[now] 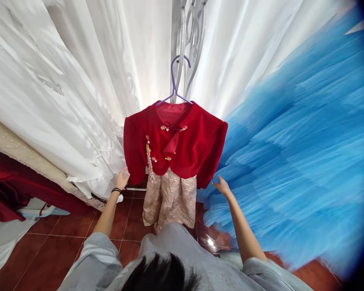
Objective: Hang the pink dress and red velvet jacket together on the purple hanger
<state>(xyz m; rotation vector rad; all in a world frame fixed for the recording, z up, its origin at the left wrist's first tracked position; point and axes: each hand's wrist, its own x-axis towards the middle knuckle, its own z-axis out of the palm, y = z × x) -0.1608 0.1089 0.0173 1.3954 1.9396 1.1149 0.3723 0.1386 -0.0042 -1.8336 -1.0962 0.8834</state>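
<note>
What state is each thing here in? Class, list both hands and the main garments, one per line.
Red jacket: hung up, front partly open, one edge folded back.
Purple hanger: upright, in the jacket's neck.
Patterned skirt: hanging below the jacket, in folds.
Blue tulle: spread in layers.
White fabric: hanging in folds.
Left hand: at one sleeve end, grip unclear.
Right hand: at the other, contact unclear.

Dressed in a grey top
Has wide, elbow-length sleeves and black bands round the left wrist
</note>
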